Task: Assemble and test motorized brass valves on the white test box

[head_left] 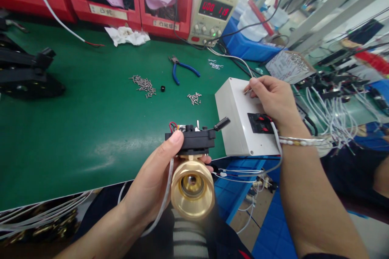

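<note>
Left hand [153, 174] grips the brass valve [193, 190] at the counter's [100, 121] near edge; right hand [278, 99] pinches the white box's [238, 109] toggle [247, 90]. Actuator [194, 141] appears mounted (top wiring [173, 126] left uncovered).

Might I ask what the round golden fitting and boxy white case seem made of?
Round golden fitting: probably polished brass, given its yellow metallic gleam.
Boxy white case: smooth, satin-finished plastic or painted metal; its uniform opaque faces leave that open.

Round golden valve body [192, 205] is glossy metal. Black boxy housing [197, 141] is matt plastic. Flat green surface [106, 117] is smooth.
</note>
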A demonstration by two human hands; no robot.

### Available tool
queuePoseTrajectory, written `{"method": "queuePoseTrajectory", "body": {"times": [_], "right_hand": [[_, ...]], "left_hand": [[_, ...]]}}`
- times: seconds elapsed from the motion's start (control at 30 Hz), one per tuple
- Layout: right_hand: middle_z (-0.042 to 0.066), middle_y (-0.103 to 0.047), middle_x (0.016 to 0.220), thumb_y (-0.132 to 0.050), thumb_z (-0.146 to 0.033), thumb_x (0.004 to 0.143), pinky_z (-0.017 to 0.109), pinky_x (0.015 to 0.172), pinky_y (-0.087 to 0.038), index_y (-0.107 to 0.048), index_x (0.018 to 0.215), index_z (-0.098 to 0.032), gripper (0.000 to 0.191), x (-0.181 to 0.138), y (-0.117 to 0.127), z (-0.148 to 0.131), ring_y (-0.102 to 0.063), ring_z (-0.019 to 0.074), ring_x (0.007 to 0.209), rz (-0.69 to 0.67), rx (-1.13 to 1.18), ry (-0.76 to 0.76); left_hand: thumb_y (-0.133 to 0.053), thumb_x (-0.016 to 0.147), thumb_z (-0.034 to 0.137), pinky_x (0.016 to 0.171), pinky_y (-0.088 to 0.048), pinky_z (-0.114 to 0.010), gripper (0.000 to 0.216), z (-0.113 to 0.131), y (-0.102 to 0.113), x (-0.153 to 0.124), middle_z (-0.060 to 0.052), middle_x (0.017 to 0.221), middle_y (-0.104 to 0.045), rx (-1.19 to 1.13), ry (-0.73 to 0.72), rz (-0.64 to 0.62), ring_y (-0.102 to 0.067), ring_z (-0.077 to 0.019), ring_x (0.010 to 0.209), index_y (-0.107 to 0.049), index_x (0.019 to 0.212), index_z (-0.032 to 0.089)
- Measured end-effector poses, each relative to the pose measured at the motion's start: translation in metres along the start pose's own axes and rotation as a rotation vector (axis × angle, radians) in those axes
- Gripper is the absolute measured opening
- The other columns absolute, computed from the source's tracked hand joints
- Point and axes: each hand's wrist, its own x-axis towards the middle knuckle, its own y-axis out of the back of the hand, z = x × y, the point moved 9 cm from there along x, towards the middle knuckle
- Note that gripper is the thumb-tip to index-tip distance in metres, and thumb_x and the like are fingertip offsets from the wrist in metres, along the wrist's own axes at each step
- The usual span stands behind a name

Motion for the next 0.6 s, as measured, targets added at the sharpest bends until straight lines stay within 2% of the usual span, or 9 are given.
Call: {"method": "queuePoseTrajectory", "body": {"times": [0.2,0.3,0.6], "right_hand": [[0.002,-0.056,0.067,-0.064,-0.043,0.093,0.028,0.067,-0.046,-0.068,0.075,-0.019,0.030,-0.0005,0.0000,0.0000,-0.053,0.0129,0.064,0.009,0.007,-0.017],[0.002,-0.056,0.068,-0.063,-0.044,0.095,0.029,0.067,-0.045,-0.068,0.076,-0.019,0.031,-0.0006,-0.0001,0.0003,-0.054,0.0135,0.065,0.009,-0.016,-0.019],[0.001,-0.058,0.067,-0.065,-0.046,0.095,0.026,0.068,-0.046,-0.068,0.075,-0.018,0.034,-0.0018,0.0009,-0.0010,-0.055,0.0127,0.065,0.010,0.003,-0.022]], "left_hand": [[-0.076,0.082,0.059,0.074,-0.064,-0.030,0.042,0.0008,-0.0019,-0.0035,-0.006,0.079,-0.078,0.003,0.001,0.005,-0.073,-0.0194,0.072,-0.077,0.089,0.018],[-0.074,0.084,0.061,0.078,-0.064,-0.031,0.043,0.0007,-0.0007,-0.0053,-0.006,0.081,-0.078,0.028,0.017,0.037,-0.074,-0.0196,0.074,-0.077,0.089,0.018],[-0.079,0.079,0.060,0.071,-0.064,-0.029,0.044,0.0035,-0.0005,-0.0054,-0.007,0.082,-0.078,0.025,-0.019,0.035,-0.075,-0.0218,0.075,-0.077,0.091,0.017]]}}
